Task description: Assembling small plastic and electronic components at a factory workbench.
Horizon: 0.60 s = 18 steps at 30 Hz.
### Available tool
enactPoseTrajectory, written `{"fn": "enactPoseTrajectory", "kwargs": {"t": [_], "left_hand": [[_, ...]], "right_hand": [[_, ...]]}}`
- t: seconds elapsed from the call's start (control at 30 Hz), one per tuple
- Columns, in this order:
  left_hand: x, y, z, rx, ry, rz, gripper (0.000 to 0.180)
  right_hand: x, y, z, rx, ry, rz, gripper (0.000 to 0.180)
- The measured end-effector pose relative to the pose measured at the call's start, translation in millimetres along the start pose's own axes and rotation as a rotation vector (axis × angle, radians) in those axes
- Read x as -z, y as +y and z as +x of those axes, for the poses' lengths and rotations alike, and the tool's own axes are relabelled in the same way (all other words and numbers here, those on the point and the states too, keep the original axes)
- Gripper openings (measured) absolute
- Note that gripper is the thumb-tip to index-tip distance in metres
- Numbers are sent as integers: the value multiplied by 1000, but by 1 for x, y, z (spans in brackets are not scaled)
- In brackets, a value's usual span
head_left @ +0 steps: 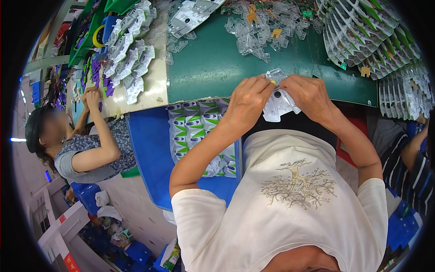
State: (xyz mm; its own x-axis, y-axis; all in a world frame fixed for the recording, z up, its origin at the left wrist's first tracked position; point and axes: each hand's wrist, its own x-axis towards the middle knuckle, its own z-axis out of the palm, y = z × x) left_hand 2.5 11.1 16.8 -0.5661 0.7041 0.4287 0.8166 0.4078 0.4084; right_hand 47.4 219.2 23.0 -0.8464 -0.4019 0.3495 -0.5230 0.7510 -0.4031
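Observation:
A grey plastic housing [277, 108] with a black round spot is held between my two hands at the near edge of the green table. My left hand [249, 102] grips its left side, fingers closed, with a small yellow bit showing at the fingertips. On the other side, my right hand [310, 97] is closed on the upper right of the same housing. A clear plastic piece [282, 75] shows just beyond the fingertips; whether it is fixed to the housing I cannot tell. The fingertips themselves are partly hidden.
Loose clear plastic pieces [253, 34] lie at the back of the green table [204, 72]. Stacked grey-and-green housings [358, 31] stand at right, more housings [129, 50] at left. A blue bin [152, 149] of finished-looking parts sits below. A co-worker [86, 145] works at left; another person [405, 167] sits right.

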Motion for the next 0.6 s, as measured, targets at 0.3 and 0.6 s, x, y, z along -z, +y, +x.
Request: {"fn": "enactPoseTrajectory", "kwargs": {"t": [0.3, 0.6], "left_hand": [[-12, 0, -10, 26, 119, 8, 28], [-14, -3, 3, 119, 85, -367, 65]], "right_hand": [[20, -5, 2, -199, -25, 59, 18], [28, -15, -6, -214, -83, 90, 33]]}}
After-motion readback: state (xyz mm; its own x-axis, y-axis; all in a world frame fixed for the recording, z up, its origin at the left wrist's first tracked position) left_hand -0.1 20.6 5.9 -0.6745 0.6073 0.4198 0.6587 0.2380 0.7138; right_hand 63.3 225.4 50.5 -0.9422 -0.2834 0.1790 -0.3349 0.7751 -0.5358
